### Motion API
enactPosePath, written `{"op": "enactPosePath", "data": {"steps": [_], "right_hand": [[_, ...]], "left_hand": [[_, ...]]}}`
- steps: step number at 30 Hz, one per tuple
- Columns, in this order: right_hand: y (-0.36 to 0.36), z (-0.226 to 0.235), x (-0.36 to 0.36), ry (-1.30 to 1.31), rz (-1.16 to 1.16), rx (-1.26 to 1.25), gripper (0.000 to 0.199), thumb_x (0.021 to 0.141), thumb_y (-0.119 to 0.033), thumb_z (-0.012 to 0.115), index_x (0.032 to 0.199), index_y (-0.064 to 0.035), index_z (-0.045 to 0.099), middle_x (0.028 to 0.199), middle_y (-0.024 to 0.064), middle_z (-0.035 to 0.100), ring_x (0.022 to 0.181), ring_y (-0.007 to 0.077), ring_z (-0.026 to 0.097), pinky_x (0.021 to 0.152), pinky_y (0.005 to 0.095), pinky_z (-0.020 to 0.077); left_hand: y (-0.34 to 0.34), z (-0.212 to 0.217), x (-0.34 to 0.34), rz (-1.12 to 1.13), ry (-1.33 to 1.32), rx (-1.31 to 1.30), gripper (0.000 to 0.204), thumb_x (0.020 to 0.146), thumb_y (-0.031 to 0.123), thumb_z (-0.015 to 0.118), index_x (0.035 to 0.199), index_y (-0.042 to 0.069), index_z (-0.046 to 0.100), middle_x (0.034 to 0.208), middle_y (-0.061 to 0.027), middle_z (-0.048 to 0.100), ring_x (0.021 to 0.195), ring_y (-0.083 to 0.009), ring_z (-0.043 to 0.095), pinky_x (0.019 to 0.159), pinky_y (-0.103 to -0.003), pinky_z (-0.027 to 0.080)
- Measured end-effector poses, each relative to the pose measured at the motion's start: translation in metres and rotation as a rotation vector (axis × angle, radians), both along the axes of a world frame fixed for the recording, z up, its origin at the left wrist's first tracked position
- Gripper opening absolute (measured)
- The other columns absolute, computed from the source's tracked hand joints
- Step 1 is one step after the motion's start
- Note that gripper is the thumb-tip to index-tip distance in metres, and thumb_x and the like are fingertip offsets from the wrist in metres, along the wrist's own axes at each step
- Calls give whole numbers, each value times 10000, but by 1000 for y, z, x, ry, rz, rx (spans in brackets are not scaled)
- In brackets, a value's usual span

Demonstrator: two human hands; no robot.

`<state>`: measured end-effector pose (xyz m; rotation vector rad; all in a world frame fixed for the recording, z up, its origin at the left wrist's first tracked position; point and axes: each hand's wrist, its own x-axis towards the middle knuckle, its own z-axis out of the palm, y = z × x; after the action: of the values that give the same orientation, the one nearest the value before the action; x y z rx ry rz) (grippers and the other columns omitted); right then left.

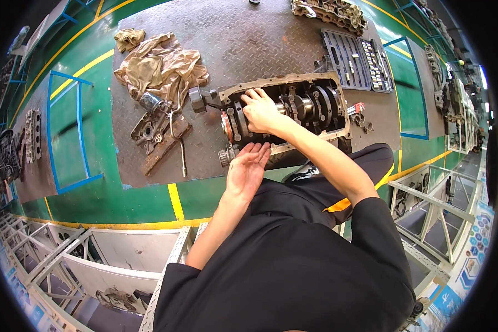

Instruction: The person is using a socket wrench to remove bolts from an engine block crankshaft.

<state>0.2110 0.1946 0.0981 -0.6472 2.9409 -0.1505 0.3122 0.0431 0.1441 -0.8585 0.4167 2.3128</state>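
Observation:
An engine block [338, 133] lies on the metal-topped table with its open underside up, a crankshaft [301, 106] running along inside it. My right hand [262, 113] reaches over the near rail into the left half of the block. Its fingers are bent and closed down beside the crankshaft, and the hand hides whatever they grip. Palm up, my left hand [246, 172] is at the block's near left edge, fingers stretched out and nothing in it. A toothed pulley [225, 157] sits just left of those fingers.
Left of the block lie a crumpled brown cloth [163, 65], a metal housing [148, 128] and a long-handled wrench [182, 149]. An opened socket set [346, 61] and a cylinder head [332, 15] are at the far right. Small loose parts [362, 122] lie by the block's right end.

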Motion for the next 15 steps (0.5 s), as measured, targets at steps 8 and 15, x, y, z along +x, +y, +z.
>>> {"op": "enactPosePath", "data": {"steps": [8,15], "right_hand": [[0,6,7,-13,-69,34,264,686,-194,625,868,-52,753,1317,131,549,1291,321,416,1128,516,206],[-1,4,-8,-102,18,184,309,730,-238,604,947,-77,753,1239,124,585,1258,300,449,1091,499,268]], "left_hand": [[34,-98,-23,72,-165,-193,145,780,-99,434,874,-184,506,1136,-289,514,1245,-375,387,1194,-464,121],[47,-94,-40,129,-345,-85,248,758,-150,419,999,-199,449,1400,-223,357,1331,-268,310,1198,-452,112]]}}
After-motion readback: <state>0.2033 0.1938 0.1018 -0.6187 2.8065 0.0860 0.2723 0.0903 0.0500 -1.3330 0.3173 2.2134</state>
